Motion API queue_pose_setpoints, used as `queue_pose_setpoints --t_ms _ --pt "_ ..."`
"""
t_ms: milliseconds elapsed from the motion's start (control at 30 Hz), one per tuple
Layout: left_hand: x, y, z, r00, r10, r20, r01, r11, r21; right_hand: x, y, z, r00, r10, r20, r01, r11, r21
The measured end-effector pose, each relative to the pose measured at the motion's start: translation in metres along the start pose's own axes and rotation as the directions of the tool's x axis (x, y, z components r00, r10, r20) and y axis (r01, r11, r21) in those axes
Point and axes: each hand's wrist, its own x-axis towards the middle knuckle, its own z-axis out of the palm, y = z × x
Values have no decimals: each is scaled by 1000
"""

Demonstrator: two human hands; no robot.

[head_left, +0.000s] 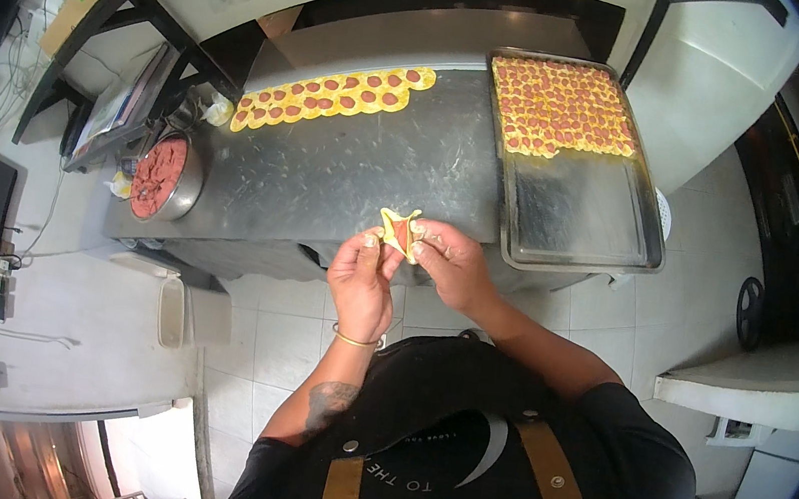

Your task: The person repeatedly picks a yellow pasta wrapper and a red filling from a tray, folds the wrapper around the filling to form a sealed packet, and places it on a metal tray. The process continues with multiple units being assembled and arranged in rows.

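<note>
Between my two hands, just past the table's near edge, is a small piece of yellow dough (388, 220) with reddish meat filling in its middle; its edges are drawn up into corners. My left hand (361, 270) pinches one side of it between thumb and fingers. On the opposite side my right hand (448, 261) grips the dough with thumb and forefinger. Farther off, rows of overlapping yellow dough rounds (339, 95), each topped with a dab of meat, lie on the dark tabletop (350, 167). A metal tray (576, 212) at the right holds many finished dumplings (565, 105) in its far half.
At the table's left end stands a metal bowl (188, 183) of ground meat (159, 175). A black shelf frame (179, 44) rises behind it. The tray's near corner reaches the table's front edge. A white fridge-like appliance (76, 328) is at the lower left, over a tiled floor (257, 332).
</note>
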Motion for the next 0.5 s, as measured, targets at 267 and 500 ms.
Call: queue_pose_setpoints --t_ms 267,500 --pt "-60 52 -33 993 44 108 -46 999 14 -41 -22 46 970 -177 166 226 908 -352" --pt "-120 108 -90 950 185 250 -150 977 -153 -79 -26 144 980 84 183 -109 986 129"
